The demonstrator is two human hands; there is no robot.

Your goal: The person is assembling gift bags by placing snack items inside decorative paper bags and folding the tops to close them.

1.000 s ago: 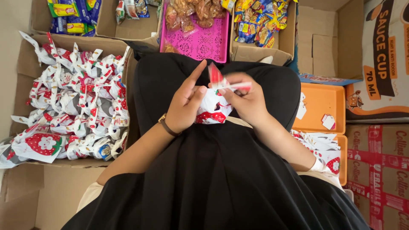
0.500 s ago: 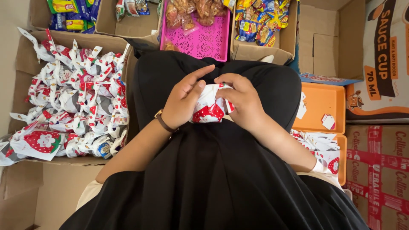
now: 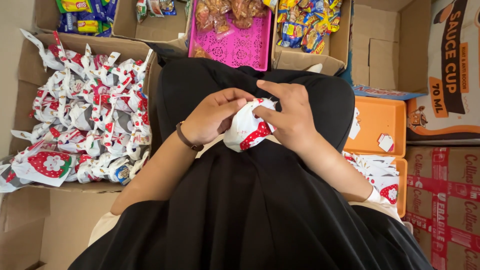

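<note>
A small white bag with red strawberry print rests on my lap, over black cloth. My left hand grips its left side, fingers curled at the bag's top. My right hand pinches the top from the right, thumb and fingers closed on the gathered neck. A brown band sits on my left wrist. What the bag holds is hidden.
A cardboard box at left is heaped with tied strawberry-print bags. Ahead stand a pink tray of snacks and boxes of wrapped sweets. An orange tray and flat bags lie at right, beside cartons.
The bag's top ends were spread upward between my fingers a second ago. Both hands have since drawn together and lowered, closing on the gathered top.
</note>
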